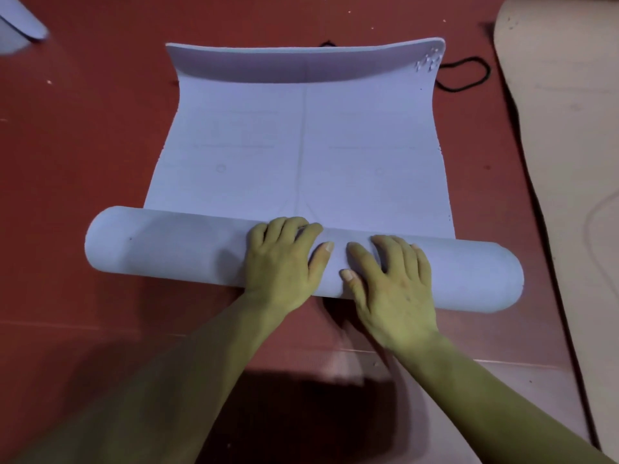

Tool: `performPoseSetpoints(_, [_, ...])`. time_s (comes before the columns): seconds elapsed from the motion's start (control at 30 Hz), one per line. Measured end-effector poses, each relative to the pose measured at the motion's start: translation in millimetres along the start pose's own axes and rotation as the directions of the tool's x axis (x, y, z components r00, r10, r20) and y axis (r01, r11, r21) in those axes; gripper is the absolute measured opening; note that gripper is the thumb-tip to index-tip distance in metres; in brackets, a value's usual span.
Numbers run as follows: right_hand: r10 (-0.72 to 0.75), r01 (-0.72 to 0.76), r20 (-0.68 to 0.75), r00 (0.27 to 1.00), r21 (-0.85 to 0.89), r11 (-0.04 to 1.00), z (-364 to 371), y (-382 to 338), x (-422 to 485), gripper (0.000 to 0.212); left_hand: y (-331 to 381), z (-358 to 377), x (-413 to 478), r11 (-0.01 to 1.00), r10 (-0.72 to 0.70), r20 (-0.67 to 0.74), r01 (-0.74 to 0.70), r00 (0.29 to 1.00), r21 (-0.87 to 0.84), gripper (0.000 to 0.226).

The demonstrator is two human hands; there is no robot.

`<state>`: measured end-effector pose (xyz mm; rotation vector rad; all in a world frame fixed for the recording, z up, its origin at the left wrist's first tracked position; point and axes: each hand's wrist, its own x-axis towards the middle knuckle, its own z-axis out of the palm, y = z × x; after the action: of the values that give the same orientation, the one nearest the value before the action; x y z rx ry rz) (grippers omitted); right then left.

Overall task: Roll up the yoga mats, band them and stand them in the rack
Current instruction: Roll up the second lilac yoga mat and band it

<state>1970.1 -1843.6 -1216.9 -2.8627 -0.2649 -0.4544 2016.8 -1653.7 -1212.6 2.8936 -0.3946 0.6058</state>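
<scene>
The fingers (288, 229) of the left hand (284, 262) lie spread and almost straight over the crest of the roll (167, 249). They press on it and clasp nothing. The right hand (392, 289) sits just beside it at 3 o'clock in the same released, flat-pressing posture, with the two thumbs close together near the roll's middle.

The roll's long axis runs from 9 o'clock to 3 o'clock, crosswise to both forearms. Its 3 o'clock end sits slightly nearer the person. Both hands touch it, the left a little farther forward.

The unrolled part of the yoga mat (301, 145) stretches from the fingers toward 12 o'clock, flat on the red floor (83, 145). Its far edge (301, 65) curls upward. The coming move looks like a push toward 12 o'clock to wind in that remaining length.

By count there are two hands, one lavender mat partly rolled, and one black cord loop (469, 75) on the floor at about 1 o'clock, just beyond the mat's far corner. That loop is probably the band. There is also one pale corner (20, 25) of something similar at 10 o'clock, and one beige sheet (562, 128) along 3 o'clock. No rack is in view.
</scene>
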Motion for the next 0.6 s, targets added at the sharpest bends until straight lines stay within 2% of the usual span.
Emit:
performPoseSetpoints(0.1, [-0.001,0.001,-0.006,1.000,-0.017,1.000,0.8,2.0,9.3,0.041,-2.2,-5.3,-1.0,0.999,0.012,-0.012,-0.012,1.000,-0.044,0.040])
performPoseSetpoints(0.27, [-0.016,0.016,0.003,1.000,-0.013,1.000,-1.1,5.5,24.8,0.041,2.0,0.0,-7.9,0.999,-0.005,0.054,0.003,0.999,0.037,0.048])
performPoseSetpoints(0.47, [0.068,-0.071,0.040,0.997,0.060,0.996,-1.4,1.0,18.4,0.049,0.7,4.7,7.4,0.998,-0.004,0.043,0.001,0.999,0.059,0.043])
performPoseSetpoints(0.6, [0.137,-0.138,0.015,0.990,0.040,0.990,6.6,-1.6,25.5,0.042,1.6,1.4,10.1,0.996,-0.069,0.054,0.065,0.996,0.057,0.046])
